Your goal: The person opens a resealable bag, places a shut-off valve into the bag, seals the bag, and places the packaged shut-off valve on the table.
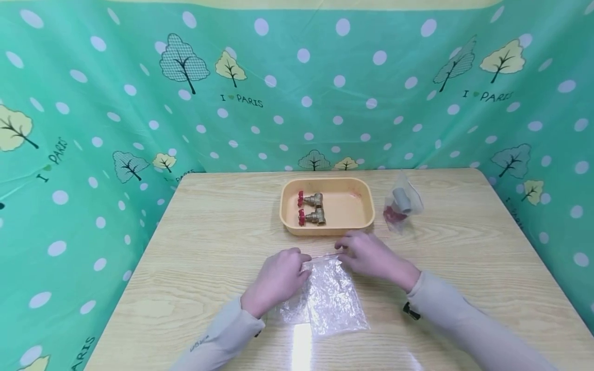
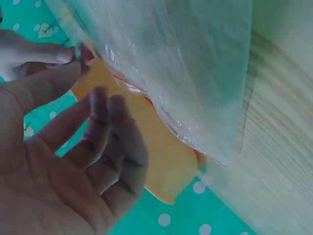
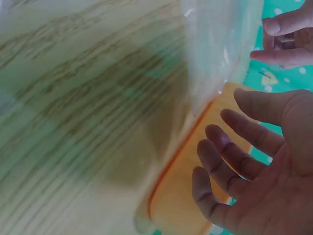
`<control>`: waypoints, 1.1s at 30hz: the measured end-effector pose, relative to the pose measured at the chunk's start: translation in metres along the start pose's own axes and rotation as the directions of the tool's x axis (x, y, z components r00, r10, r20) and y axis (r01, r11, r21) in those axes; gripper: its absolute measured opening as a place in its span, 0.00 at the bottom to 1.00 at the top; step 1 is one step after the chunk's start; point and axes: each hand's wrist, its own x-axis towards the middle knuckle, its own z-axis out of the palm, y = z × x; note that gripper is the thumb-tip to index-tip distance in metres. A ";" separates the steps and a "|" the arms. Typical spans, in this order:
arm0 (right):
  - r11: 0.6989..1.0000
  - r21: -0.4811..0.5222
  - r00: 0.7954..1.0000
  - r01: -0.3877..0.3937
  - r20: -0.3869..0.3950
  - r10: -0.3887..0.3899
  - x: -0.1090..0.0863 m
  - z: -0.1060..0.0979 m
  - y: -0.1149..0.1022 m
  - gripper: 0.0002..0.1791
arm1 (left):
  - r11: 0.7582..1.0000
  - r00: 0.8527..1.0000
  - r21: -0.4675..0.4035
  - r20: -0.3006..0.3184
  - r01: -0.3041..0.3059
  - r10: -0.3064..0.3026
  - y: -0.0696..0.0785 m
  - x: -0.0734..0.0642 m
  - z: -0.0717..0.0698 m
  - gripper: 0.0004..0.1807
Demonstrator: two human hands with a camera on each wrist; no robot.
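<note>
A clear plastic zip bag (image 1: 331, 293) with a red line along its top edge lies on the table between the two hands. My left hand (image 1: 280, 275) is over its upper left part, fingers loosely bent; in the left wrist view a small gap shows between thumb and fingertips (image 2: 98, 93). My right hand (image 1: 368, 255) is at the bag's upper right corner. In the right wrist view its fingers (image 3: 212, 152) are spread and loosely bent, with nothing between them, the thumb tip right by the bag's edge (image 3: 210, 93).
Just beyond the hands stands a shallow orange tray (image 1: 343, 232). It holds two brass valves (image 1: 315, 216) with red handwheels on its left side. To its right sits a clear bag (image 1: 413, 198) with a grey pipe fitting and something red inside. A patterned curtain (image 1: 301, 129) borders the table.
</note>
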 end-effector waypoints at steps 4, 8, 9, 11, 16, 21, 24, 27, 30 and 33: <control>1.000 -0.013 0.999 -0.018 0.050 0.019 0.004 0.006 -0.001 0.15 | 1.000 0.999 0.029 0.040 0.002 -0.003 0.002 -0.003 0.004 0.18; 1.000 0.005 0.997 -0.030 0.070 0.029 0.007 0.012 -0.001 0.15 | 0.999 0.997 0.045 0.080 -0.006 0.002 0.003 -0.006 0.007 0.12; 0.999 0.010 0.997 -0.032 0.072 0.031 0.008 0.014 -0.001 0.15 | 0.999 0.996 0.047 0.090 -0.010 0.006 0.003 -0.007 0.008 0.08; 0.999 0.015 0.997 -0.033 0.067 0.032 0.008 0.017 -0.001 0.14 | 0.998 0.994 0.052 0.105 -0.024 0.019 0.003 -0.008 0.008 0.03; 1.000 -0.016 0.998 -0.020 0.063 0.021 0.010 0.023 0.000 0.07 | 0.996 0.993 0.074 0.107 -0.051 0.043 0.004 -0.011 0.012 0.14; 1.000 -0.027 0.997 -0.012 0.081 0.014 0.009 0.023 0.001 0.09 | 0.995 0.993 0.080 0.105 -0.059 0.051 0.006 -0.013 0.012 0.10; 1.000 -0.010 0.996 -0.018 0.091 0.018 0.009 0.020 0.002 0.10 | 0.993 0.993 0.102 0.104 -0.062 0.052 0.008 -0.013 0.011 0.09; 1.000 0.022 0.995 -0.016 0.099 0.014 0.010 0.017 0.002 0.09 | 0.992 0.993 0.113 0.104 -0.062 0.050 0.010 -0.013 0.010 0.08; 0.998 0.056 0.995 -0.015 0.104 0.009 0.010 0.014 0.001 0.09 | 0.992 0.994 0.113 0.102 -0.062 0.050 0.011 -0.013 0.010 0.09; 0.996 0.084 0.993 -0.032 0.112 0.022 0.010 0.010 0.001 0.10 | 0.991 0.994 0.114 0.094 -0.064 0.054 0.012 -0.013 0.008 0.13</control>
